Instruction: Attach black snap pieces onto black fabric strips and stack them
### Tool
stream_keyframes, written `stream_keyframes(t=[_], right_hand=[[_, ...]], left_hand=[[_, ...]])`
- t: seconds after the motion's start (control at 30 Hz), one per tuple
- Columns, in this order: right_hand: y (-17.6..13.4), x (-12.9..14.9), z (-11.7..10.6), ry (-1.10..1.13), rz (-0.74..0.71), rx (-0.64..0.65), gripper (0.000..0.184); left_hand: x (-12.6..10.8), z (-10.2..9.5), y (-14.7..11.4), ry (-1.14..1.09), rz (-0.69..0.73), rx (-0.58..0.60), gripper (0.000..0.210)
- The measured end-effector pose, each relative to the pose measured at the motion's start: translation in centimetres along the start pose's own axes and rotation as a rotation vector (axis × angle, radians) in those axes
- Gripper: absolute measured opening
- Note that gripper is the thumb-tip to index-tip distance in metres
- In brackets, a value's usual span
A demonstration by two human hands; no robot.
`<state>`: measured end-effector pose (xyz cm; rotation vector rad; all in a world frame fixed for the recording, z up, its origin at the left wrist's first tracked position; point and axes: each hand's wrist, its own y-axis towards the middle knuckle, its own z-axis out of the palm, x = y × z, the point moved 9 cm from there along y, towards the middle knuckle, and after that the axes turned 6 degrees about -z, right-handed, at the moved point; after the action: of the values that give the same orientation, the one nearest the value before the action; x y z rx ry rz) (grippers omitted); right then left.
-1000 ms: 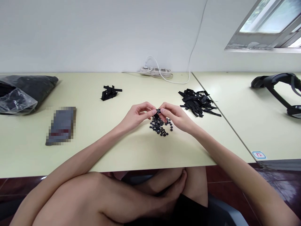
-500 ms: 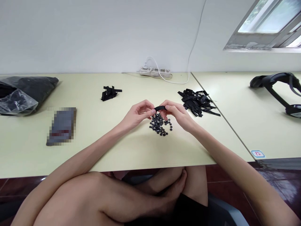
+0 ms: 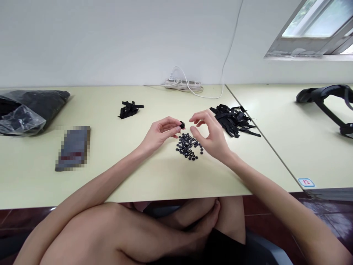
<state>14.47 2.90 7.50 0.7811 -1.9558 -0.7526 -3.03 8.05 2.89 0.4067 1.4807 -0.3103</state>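
Note:
Between thumb and fingers, my left hand (image 3: 162, 133) pinches a black fabric strip (image 3: 182, 125), of which only a short dark end shows. Apart from it, to the right, my right hand (image 3: 209, 133) is raised with thumb and fingers spread, nothing between them. Below both hands, small round black snap buttons (image 3: 187, 146) lie loose in a heap on the table. A larger pile of black fabric strips (image 3: 231, 119) rests just beyond my right hand. A smaller pile of strips (image 3: 129, 109) lies farther off to the left.
On the pale table (image 3: 132, 176), a pixelated dark object (image 3: 73, 149) and a plastic bag of black material (image 3: 30, 112) lie left. A power strip (image 3: 183, 84) with a white cable sits against the wall. A black headset-like device (image 3: 325, 99) stands far right.
My right hand has let go of the black strip and opened, moving slightly right. The strip, earlier stretched between both hands, is now only in my left hand.

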Motion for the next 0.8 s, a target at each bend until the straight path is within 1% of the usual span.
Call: stream_keyframes(t=[0.1,0.2,0.27,0.43,0.67,0.8], right_hand=[[-0.3,0.5,1.0,-0.025,-0.020,0.061,0.015],[-0.5,0.2,1.3,0.013,0.031,0.068,0.013],[-0.5,-0.3,1.3,0.082,0.089,0.065,0.012],[-0.5,-0.9,1.1,0.255,0.209,0.050,0.019],[-0.4,-1.2,0.6,0.266,0.230,-0.006,0.011],[-0.4,-1.4,0.4,0.292,0.286,-0.012,0.012]], left_hand=[[-0.4,0.1,-0.1,0.036,0.032,0.006,0.028],[-0.5,0.1,-0.2,0.059,0.045,0.015,0.024],[-0.5,0.2,-0.2,0.055,0.039,0.026,0.025],[-0.3,0.2,-0.2,0.037,0.014,0.023,0.031],[-0.3,0.3,-0.3,0.092,-0.002,0.018,0.033],[-0.6,0.0,-0.4,0.133,0.015,-0.016,0.032]])
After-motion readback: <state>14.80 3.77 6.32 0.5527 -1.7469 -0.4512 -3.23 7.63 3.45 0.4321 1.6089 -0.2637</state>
